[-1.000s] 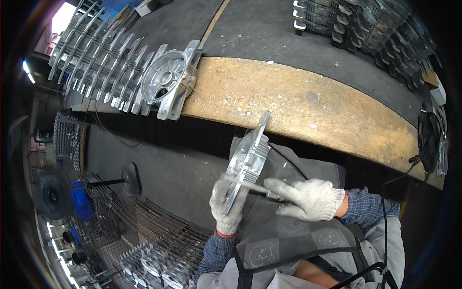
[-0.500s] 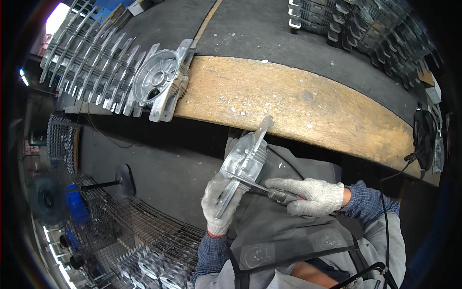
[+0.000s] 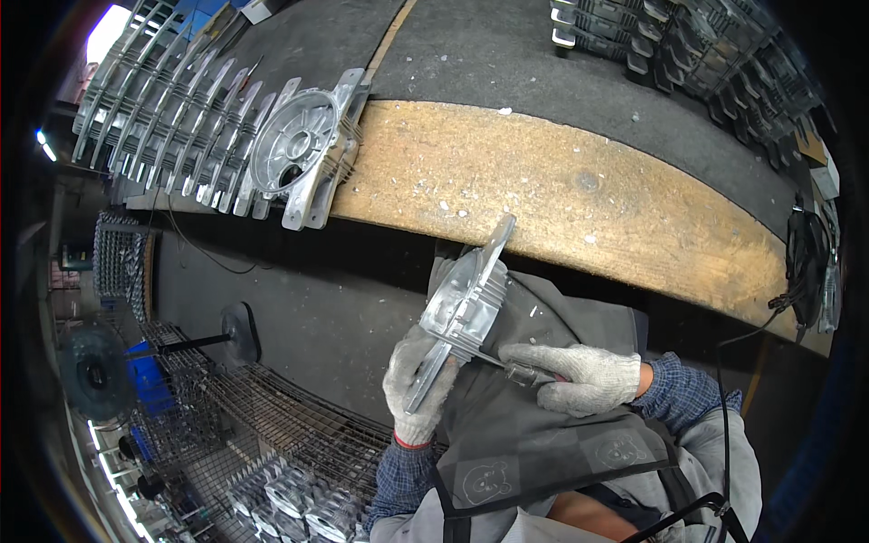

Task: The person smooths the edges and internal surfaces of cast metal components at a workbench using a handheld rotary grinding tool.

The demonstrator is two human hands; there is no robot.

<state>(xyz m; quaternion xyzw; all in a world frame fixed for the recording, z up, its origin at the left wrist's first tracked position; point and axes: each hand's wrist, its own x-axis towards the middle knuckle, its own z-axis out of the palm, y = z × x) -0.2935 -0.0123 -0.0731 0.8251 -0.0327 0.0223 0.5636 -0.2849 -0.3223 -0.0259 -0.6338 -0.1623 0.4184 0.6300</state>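
Observation:
My left hand (image 3: 418, 380), in a white knit glove, is closed around the lower end of a silvery cast-metal housing (image 3: 466, 303). The casting has a round hollow, fins and flat end flanges; it is tilted, its upper flange at the front edge of the wooden board. In my gloved right hand (image 3: 593, 378) is a hand tool with a slim metal shaft (image 3: 489, 359). My fingers partly hide its handle. The shaft's far end meets the casting's finned side close to my left hand; its exact tip is hard to make out.
A wooden board (image 3: 543, 181) with pale metal chips edges the dark bench (image 3: 489, 54). Similar castings (image 3: 181, 136) stand in a row at left, and stacks of them (image 3: 688, 54) at back right. More castings (image 3: 294, 498) lie by a wire mesh rack (image 3: 299, 416) lower left. A black cable (image 3: 724, 398) hangs at right.
The tool's shaft has shifted a little lower along the casting, and its angle has changed slightly. Both hands keep their hold. The whole view has moved slightly.

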